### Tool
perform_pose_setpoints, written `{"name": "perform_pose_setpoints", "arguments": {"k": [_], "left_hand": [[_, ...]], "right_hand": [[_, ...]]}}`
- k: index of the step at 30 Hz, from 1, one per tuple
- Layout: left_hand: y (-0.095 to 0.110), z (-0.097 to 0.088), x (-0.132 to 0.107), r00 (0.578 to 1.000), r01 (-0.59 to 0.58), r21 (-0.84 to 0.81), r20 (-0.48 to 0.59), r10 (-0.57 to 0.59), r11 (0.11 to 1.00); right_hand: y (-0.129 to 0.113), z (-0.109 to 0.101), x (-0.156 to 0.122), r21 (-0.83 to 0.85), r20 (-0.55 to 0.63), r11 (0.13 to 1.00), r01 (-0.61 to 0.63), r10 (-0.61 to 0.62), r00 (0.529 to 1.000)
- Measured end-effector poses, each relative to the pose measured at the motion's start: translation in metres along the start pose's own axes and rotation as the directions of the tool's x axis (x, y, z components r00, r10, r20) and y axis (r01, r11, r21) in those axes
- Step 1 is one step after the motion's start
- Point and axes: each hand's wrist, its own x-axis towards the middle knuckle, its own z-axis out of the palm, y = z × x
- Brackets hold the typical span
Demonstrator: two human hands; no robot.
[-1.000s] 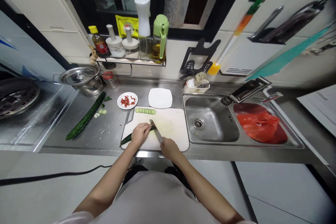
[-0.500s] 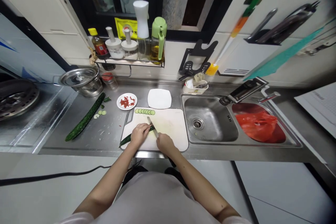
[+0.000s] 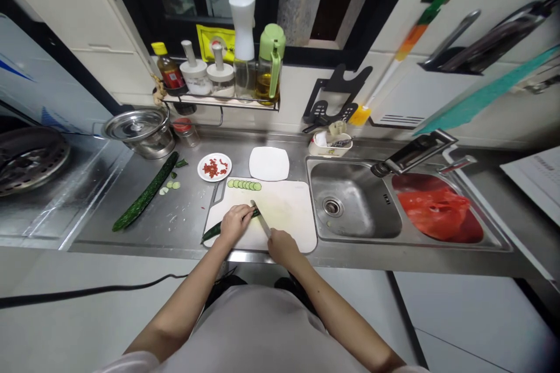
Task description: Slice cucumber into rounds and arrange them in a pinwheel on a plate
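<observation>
My left hand [image 3: 235,221] is closed over a dark green cucumber [image 3: 212,232], pressing it onto the white cutting board [image 3: 293,210]. The cucumber lies at a slant, its right end showing past my fingers. In my right hand [image 3: 283,246] is a kitchen knife [image 3: 262,220], its blade slanting up and left beside that end. Whether the blade touches the cucumber I cannot tell. A row of overlapping cucumber slices [image 3: 244,185] lies along the board's far edge. Behind the board stand a white square plate [image 3: 269,163] and a white plate of chopped red pieces [image 3: 214,175].
Left of the board lie a whole cucumber [image 3: 146,192] and several small scraps [image 3: 173,185]. A lidded steel pot [image 3: 151,137] and a red-lidded jar [image 3: 186,132] stand behind. On the right is a sink [image 3: 354,210] holding a red plastic bag [image 3: 433,210] in its second basin.
The knife and my right hand have shifted slightly right and down relative to the board. My left hand still holds the cucumber. The whole view has moved slightly.
</observation>
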Motion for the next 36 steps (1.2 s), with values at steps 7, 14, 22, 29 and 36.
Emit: {"name": "perform_pose_setpoints", "arguments": {"k": [7,14,22,29,36], "left_hand": [[-0.001,0.000,0.000,1.000,-0.005,0.013,0.008,0.005,1.000],[-0.002,0.002,0.000,1.000,0.003,0.007,0.011,-0.003,1.000],[-0.002,0.001,-0.003,1.000,0.003,0.024,0.006,-0.003,1.000],[-0.003,0.002,-0.003,1.000,-0.009,0.028,0.012,0.008,1.000],[-0.002,0.002,-0.003,1.000,-0.004,0.034,0.009,0.004,0.999]], "right_hand": [[-0.008,-0.001,0.017,0.013,-0.004,1.000,0.009,-0.009,1.000],[-0.013,-0.001,0.027,0.011,-0.048,0.999,0.030,-0.029,0.998],[-0.019,0.000,0.038,0.036,-0.046,0.998,0.042,-0.040,0.998],[-0.020,0.004,0.049,0.056,-0.084,0.996,0.068,-0.063,0.994],[-0.021,0.009,0.052,0.055,-0.129,0.996,0.068,-0.060,0.990]]}}
